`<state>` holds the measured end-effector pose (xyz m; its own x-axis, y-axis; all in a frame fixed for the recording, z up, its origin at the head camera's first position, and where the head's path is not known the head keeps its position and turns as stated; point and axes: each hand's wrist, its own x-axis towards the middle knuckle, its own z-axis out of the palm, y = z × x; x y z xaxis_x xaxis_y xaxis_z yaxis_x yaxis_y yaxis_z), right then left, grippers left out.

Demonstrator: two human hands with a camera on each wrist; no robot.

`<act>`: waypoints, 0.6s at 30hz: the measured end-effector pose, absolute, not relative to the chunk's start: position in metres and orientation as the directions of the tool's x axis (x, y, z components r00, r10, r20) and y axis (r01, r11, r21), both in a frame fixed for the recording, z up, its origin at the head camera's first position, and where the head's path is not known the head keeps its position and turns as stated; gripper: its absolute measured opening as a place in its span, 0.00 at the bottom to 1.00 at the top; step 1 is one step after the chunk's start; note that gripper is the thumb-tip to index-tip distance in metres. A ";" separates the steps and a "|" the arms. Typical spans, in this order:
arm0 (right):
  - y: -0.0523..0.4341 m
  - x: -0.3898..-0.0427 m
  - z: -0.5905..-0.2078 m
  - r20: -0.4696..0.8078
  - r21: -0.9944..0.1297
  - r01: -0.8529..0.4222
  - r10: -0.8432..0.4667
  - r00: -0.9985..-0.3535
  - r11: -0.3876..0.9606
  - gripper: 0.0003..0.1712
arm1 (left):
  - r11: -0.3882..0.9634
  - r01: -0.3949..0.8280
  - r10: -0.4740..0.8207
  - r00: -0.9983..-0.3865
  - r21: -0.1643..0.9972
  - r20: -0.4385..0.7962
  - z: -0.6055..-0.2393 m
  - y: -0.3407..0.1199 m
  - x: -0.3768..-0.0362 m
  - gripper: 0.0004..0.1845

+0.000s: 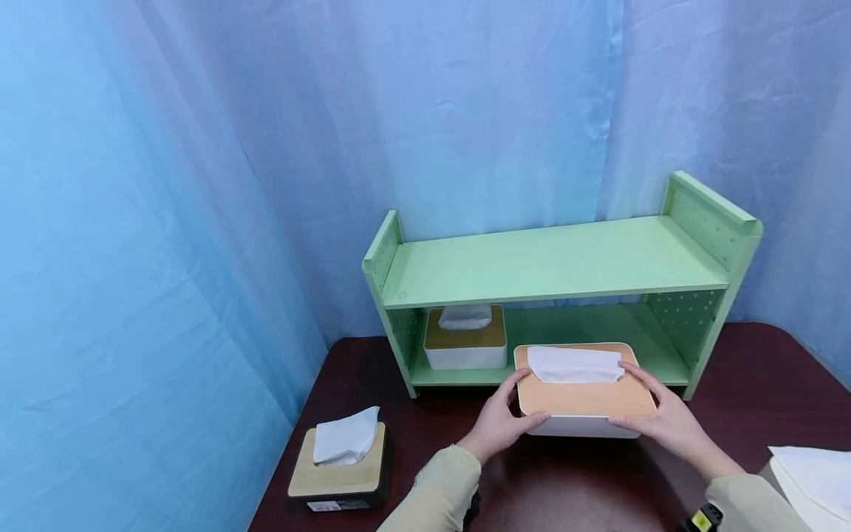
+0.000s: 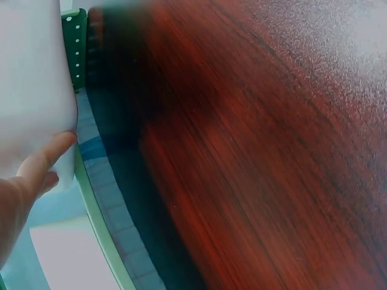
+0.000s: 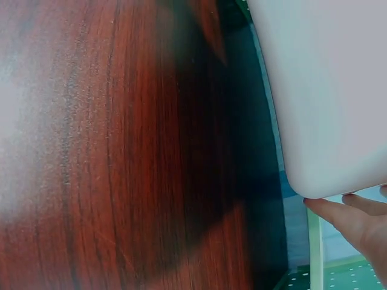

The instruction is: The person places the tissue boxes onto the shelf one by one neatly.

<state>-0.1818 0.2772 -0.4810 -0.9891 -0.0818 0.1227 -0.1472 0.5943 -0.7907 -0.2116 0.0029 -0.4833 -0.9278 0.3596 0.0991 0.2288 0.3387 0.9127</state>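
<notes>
Both hands, the left hand [image 1: 500, 423] and the right hand [image 1: 654, 415], are grasping a white tissue box [image 1: 580, 391] with a wooden lid and a tissue sticking up, holding it just before the green shelf [image 1: 558, 262]'s lower tier, beside a smaller tissue box [image 1: 465, 338] sitting inside; another tissue box [image 1: 340, 465] is lying on the table [image 1: 758, 384].

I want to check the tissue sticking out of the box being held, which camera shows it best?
The head view: the tissue lies on the held box's wooden lid between both hands. Both wrist views show only the box's white side, no tissue.
</notes>
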 end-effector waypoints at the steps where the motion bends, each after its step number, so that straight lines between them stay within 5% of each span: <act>1: 0.277 -0.182 -0.481 0.122 -0.794 -0.147 -0.083 -0.989 0.590 0.54 | 0.343 0.232 0.359 -0.928 0.910 0.102 -0.483 0.003 -0.212 0.37; 18: 0.281 -0.197 -0.474 0.103 -0.832 -0.142 -0.103 -0.989 0.536 0.55 | 0.320 0.171 0.357 -0.933 0.932 0.049 -0.478 0.007 -0.229 0.35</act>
<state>-0.1969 0.2805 -0.4741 -0.9894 -0.1025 0.1031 -0.1423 0.5360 -0.8322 -0.2290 0.0073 -0.4776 -0.9328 0.3570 0.0488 0.1712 0.3200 0.9318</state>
